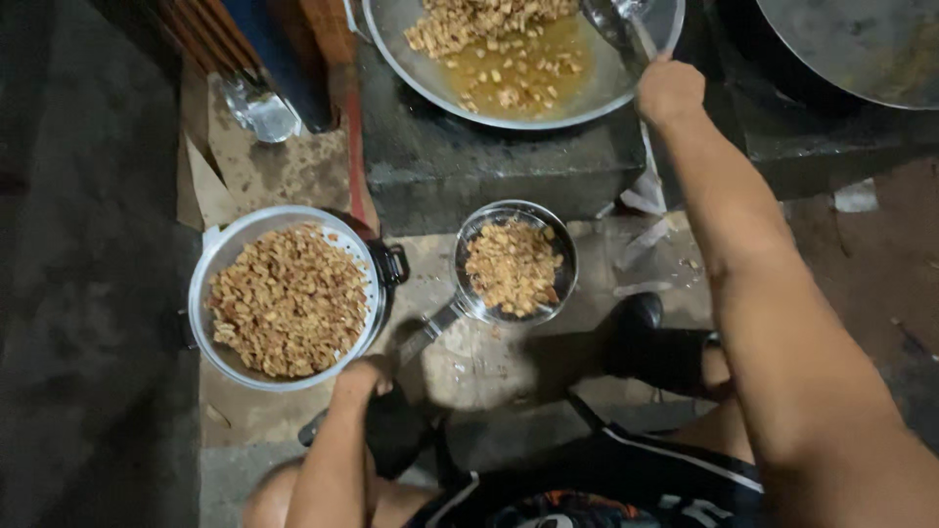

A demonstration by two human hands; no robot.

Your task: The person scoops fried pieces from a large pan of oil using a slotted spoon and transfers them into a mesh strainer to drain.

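My left hand (360, 381) grips the handle of a round metal strainer ladle (515, 264) full of fried golden pieces, held low over the floor. To its left a white colander bowl (284, 298) is heaped with the same fried pieces. My right hand (671, 90) reaches up and holds the handle of a metal spoon (618, 22) that dips into a large wok (518, 59). The wok holds oil and more fried pieces, piled at its far left side.
The wok rests on a dark stove block (489, 166). A second wide pan (861, 44) sits at the top right. Cardboard (469, 362) covers the floor under the bowl. My knees and dark shoe (641, 337) are below. Wooden slats (284, 49) lean at top left.
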